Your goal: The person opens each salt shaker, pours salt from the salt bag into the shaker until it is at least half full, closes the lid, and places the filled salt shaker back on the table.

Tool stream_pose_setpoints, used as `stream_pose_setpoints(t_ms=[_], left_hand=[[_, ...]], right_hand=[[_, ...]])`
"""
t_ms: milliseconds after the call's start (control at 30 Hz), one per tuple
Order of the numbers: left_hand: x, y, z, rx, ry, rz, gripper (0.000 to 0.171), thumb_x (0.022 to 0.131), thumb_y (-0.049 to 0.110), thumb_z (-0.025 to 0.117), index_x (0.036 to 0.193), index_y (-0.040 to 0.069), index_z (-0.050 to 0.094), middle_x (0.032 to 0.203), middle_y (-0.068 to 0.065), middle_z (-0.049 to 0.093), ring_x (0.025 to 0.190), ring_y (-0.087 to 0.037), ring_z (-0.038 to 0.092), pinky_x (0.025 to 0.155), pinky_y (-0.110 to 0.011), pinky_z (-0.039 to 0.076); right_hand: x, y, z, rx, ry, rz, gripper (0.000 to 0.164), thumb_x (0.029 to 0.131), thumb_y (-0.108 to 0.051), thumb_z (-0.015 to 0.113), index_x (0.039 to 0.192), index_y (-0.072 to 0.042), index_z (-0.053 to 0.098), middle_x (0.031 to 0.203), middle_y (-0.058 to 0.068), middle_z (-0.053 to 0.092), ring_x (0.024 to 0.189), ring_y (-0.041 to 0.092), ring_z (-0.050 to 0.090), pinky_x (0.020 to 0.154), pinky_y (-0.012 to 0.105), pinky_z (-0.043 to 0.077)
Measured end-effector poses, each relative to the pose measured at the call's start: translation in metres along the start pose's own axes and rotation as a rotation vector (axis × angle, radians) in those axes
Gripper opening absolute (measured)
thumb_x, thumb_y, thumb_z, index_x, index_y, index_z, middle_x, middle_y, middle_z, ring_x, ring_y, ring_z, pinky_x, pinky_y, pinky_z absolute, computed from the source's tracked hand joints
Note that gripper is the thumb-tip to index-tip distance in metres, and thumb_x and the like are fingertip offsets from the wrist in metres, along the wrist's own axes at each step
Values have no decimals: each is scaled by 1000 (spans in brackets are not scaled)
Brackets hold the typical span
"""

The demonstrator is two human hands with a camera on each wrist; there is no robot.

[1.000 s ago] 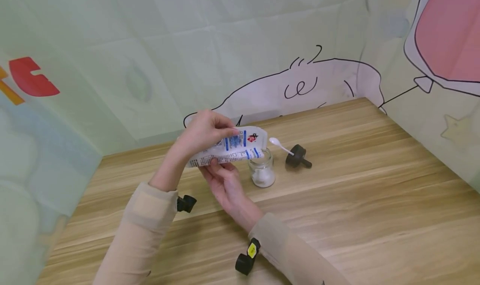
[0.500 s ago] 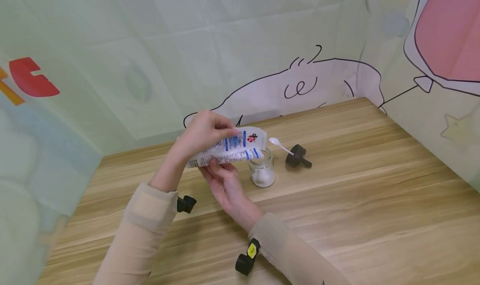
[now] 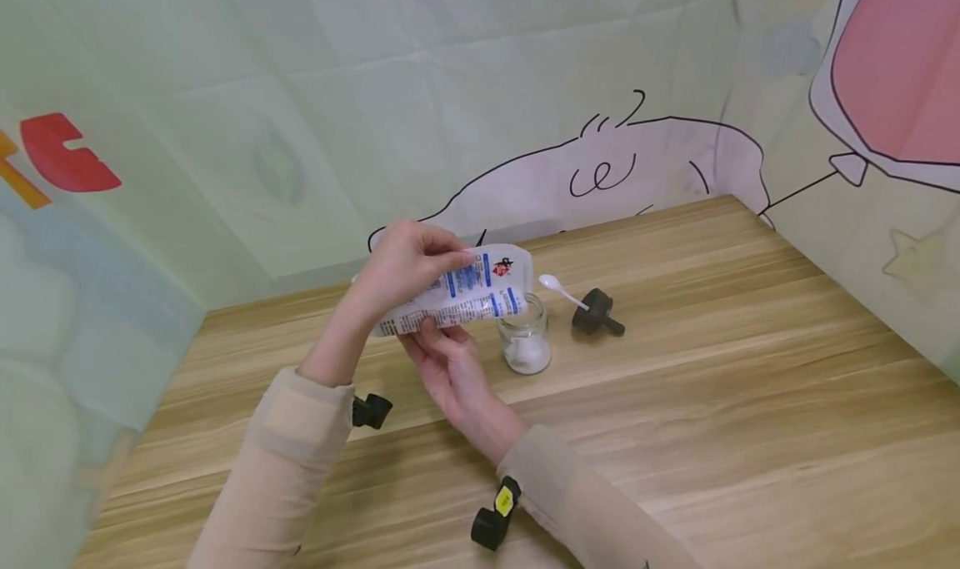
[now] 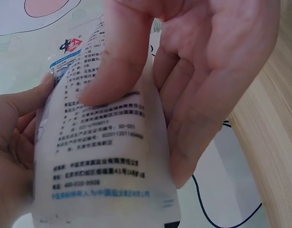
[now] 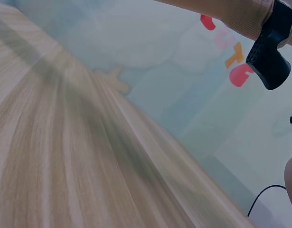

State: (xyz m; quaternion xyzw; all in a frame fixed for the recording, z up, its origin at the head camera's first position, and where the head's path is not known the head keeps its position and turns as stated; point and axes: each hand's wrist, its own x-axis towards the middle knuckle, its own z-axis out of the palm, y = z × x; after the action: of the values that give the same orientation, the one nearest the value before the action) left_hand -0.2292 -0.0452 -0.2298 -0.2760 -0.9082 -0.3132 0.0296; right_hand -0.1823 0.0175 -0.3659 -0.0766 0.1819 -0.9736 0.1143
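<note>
A white salt bag (image 3: pixel 480 290) with blue and black print is held sideways, its right end just above and against the rim area of a small glass jar (image 3: pixel 527 354). White contents lie in the jar's lower part. My left hand (image 3: pixel 411 265) grips the bag from above, thumb on the printed side. From below, my right hand (image 3: pixel 459 377) holds the bag's lower edge, thumb in front and fingers partly hidden behind it. Both hands appear on the bag in the left wrist view, the left hand (image 4: pixel 15 128) at left and the right hand (image 4: pixel 207 71) at right.
A black lid (image 3: pixel 595 311) with a white spoon (image 3: pixel 553 284) fixed to it lies right of the jar. All stand on a wooden table (image 3: pixel 712 386), backed by a printed cloth wall (image 3: pixel 315 136). The right wrist view mostly shows table (image 5: pixel 79 156) and wall.
The bag's right end has risen slightly and its printed face has turned a little more toward me. Both hands keep their hold; jar and lid stay put.
</note>
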Motion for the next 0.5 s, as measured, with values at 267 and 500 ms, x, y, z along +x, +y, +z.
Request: stream_pose_setpoints(t_ms=[267,500], left_hand=[[1,-4,0,0,-2,-15,16,90,23,67,92,11,77,86,-7,75,71,-18,60,64,-28,46],[1,0,0,9,-21,-36,15,90,25,68,91,13,76,85,-4,75,72,-18,60,65,-29,46]], right_hand=[[-1,0,0,-3,-4,8,47,98,0,42,144,-9,36,141,3,51,139,22,41,112,31,38],[0,-2,0,11,9,32,46,98,-2,44,143,-9,38,137,3,53,130,17,51,111,29,39]])
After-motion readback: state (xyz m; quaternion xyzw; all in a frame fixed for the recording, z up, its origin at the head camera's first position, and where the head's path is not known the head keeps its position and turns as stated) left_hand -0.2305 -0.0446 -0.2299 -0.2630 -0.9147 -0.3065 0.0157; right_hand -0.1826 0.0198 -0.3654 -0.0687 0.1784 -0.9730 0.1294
